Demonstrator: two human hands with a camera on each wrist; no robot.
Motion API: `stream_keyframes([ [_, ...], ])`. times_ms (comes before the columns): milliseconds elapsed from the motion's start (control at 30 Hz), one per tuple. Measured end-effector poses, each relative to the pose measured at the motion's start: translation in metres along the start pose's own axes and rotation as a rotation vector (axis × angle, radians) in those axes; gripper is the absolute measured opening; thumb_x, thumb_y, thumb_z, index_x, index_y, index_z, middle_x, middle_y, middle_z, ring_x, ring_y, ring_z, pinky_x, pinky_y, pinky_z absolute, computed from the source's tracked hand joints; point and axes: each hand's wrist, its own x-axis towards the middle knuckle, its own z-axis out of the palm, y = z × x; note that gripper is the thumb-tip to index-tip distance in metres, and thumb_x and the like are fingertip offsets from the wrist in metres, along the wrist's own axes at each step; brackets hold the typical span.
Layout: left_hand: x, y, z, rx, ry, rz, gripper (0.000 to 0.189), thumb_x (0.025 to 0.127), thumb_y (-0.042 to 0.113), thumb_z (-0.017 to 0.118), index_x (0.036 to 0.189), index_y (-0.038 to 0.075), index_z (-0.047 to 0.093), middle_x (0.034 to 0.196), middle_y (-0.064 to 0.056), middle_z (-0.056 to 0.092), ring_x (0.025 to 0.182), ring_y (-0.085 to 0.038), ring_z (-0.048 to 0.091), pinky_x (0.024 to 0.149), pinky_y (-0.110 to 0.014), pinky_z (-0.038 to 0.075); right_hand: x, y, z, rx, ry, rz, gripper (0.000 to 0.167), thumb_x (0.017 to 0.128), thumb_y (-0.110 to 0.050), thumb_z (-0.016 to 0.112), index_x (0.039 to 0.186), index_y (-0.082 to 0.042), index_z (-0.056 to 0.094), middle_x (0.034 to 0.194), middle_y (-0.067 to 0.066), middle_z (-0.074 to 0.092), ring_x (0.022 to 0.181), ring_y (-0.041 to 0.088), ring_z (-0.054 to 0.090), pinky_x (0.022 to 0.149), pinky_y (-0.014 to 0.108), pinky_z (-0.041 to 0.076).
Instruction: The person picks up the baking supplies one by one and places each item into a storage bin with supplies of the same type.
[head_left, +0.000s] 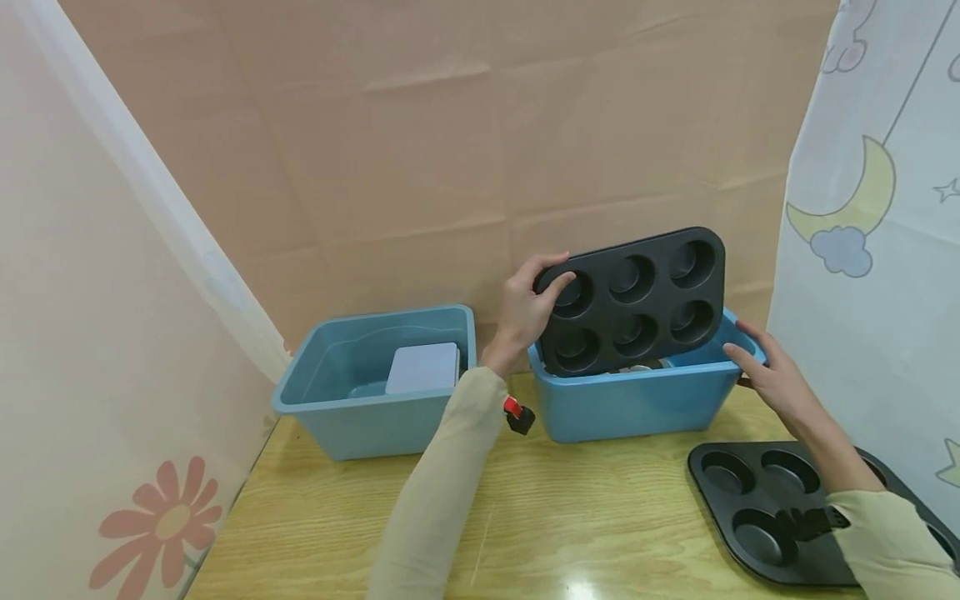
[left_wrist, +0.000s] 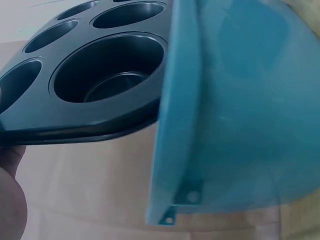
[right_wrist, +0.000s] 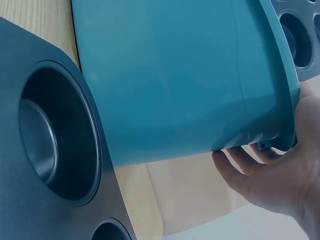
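Observation:
A dark muffin tin (head_left: 632, 304) with six cups stands tilted in the mouth of the right blue bin (head_left: 637, 408). My left hand (head_left: 525, 308) pinches its upper left corner, thumb on the front face. In the left wrist view the muffin tin (left_wrist: 110, 112) rises beside the bin's wall (left_wrist: 245, 110). My right hand (head_left: 772, 379) grips the right end of that same bin's rim. The right wrist view shows the right hand (right_wrist: 280, 175) with its fingers curled under the rim at a corner. Inside the bin, other contents are mostly hidden behind the tin.
A second muffin tin (head_left: 757, 500) lies on the wooden table (head_left: 570, 517) under my right forearm. To the left stands another blue-grey bin (head_left: 375, 425) with a whitish flat-sided item (head_left: 423, 367) in it. Brown paper (head_left: 487, 150) covers the wall behind; printed cloths hang at both sides.

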Motion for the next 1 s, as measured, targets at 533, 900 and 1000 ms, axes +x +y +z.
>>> stream_keyframes([
  [533,-0.025,-0.029,0.02,0.215,-0.264,-0.176,0.029,0.097,0.026,0.063,0.124,0.017,0.061,0.131,0.002,0.066,0.122,-0.011,0.06,0.101,-0.021,0.047,-0.002,0.001,0.005,0.023,0.035,-0.012,0.07,0.105,-0.042,0.042,0.161,-0.016,0.009,0.162,0.03,0.008,0.127,0.046,0.036,0.074,0.007,0.046],
  [900,-0.033,-0.038,0.027,0.361,-0.473,-0.338,0.026,0.102,0.026,0.056,0.128,0.023,0.052,0.136,0.002,0.06,0.088,-0.011,0.063,0.072,-0.025,0.047,-0.002,0.001,0.006,0.038,0.044,-0.013,0.069,0.105,-0.041,0.043,0.161,-0.017,0.011,0.16,0.032,0.012,0.118,0.015,0.045,0.075,0.009,0.047],
  [1000,-0.031,-0.038,0.028,0.378,-0.51,-0.39,0.028,0.102,0.025,0.056,0.13,0.022,0.05,0.141,0.001,0.057,0.092,-0.012,0.063,0.075,-0.027,0.05,-0.002,0.001,0.006,0.031,0.05,0.0,0.069,0.105,-0.041,0.043,0.161,-0.016,0.01,0.159,0.033,0.014,0.118,0.015,0.045,0.074,0.009,0.047],
])
